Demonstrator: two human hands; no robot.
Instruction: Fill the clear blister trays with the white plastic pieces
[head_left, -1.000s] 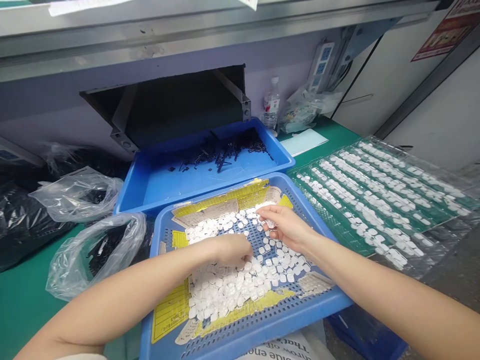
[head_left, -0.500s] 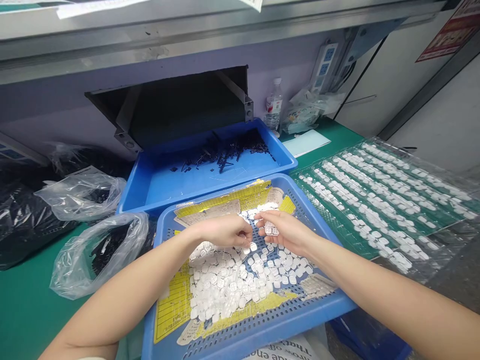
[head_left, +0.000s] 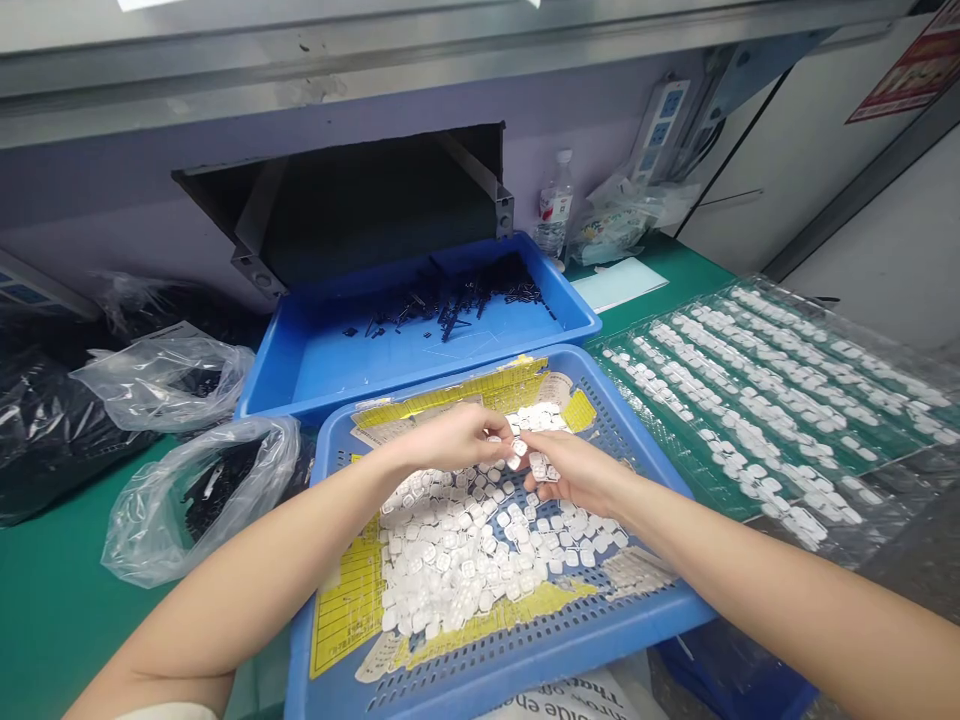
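A heap of small white rounded-square plastic pieces (head_left: pixel 457 560) lies in a blue perforated basket (head_left: pixel 480 675) patched with yellow and printed sheets. Above the heap, my left hand (head_left: pixel 472 437) pinches one white piece (head_left: pixel 516 452) between thumb and fingertips. My right hand (head_left: pixel 574 468) is beside it, almost touching, its fingers curled around several white pieces (head_left: pixel 541 467). The palm side of the right hand is partly hidden.
Rows of white pieces (head_left: pixel 750 430) lie on clear sheeting at the right. Behind the basket stands a blue tray (head_left: pixel 337 365) with small black parts (head_left: pixel 450 300). Clear plastic bags (head_left: pixel 142 530) with black contents sit at left. A water bottle (head_left: pixel 555 205) stands near the wall.
My left hand has come up from the heap with a white piece and moved close to the right hand. The right hand stays curled around its pieces.
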